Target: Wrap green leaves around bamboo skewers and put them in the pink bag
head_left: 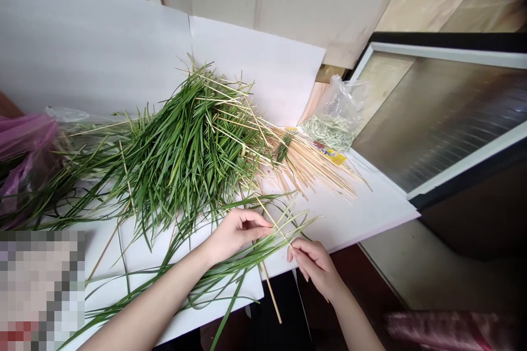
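Observation:
A big heap of long green leaves (181,142) lies on white sheets (102,49) covering the table. My left hand (236,232) pinches a small bunch of green leaves (247,255) near the table's front edge. My right hand (315,266) is closed on a thin bamboo skewer (269,214) whose tip runs up across that bunch towards the left hand. A second skewer (272,295) sticks out over the table edge below the hands. A fan of loose bamboo skewers (313,167) lies to the right of the heap.
A clear plastic bag of pale green bits (335,118) sits at the back right by a metal-lined glass-topped case (444,115). A purple plastic bag (22,153) lies at the far left. A blurred patch (41,290) covers the lower left corner.

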Available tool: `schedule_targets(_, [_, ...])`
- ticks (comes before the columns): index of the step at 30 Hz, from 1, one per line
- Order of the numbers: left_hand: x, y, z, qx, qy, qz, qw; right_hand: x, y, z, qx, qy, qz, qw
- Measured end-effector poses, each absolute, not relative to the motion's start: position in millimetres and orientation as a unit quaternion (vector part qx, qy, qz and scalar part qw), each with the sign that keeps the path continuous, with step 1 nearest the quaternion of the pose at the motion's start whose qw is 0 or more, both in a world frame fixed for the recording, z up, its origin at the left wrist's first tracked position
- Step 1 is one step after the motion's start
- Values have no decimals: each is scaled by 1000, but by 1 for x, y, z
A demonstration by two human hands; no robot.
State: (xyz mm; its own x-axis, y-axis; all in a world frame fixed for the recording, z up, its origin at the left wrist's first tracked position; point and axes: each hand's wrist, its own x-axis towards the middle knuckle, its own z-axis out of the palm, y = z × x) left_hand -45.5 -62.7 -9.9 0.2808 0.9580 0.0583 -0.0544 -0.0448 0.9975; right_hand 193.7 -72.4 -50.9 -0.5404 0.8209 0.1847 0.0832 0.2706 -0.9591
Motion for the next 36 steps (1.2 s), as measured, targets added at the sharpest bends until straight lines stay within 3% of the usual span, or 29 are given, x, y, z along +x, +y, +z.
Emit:
schedule_targets(7, [-65, -52, 10, 690, 428, 373, 449, 192, -68, -55, -311, -694, 523, 386])
schedule_targets(14, [-37, -10, 20, 757, 566, 263, 196, 186, -67, -58, -291, -675, 539, 411])
schedule_targets(22, [-5, 21, 11, 735, 607, 258, 159, 181, -60, -65, -261, -679, 549, 413])
schedule_targets(29, [-38, 21, 66, 693, 560, 415, 185, 177, -60, -64, -267, -663, 550, 433])
schedule_targets(32, [-55, 7, 99, 591, 478, 625, 179, 177, -60, -63, -266, -659, 552, 436])
schedule_targets(36, [-80, -16, 144, 464, 391, 794, 38, 177, -60, -59, -267, -661, 549, 436])
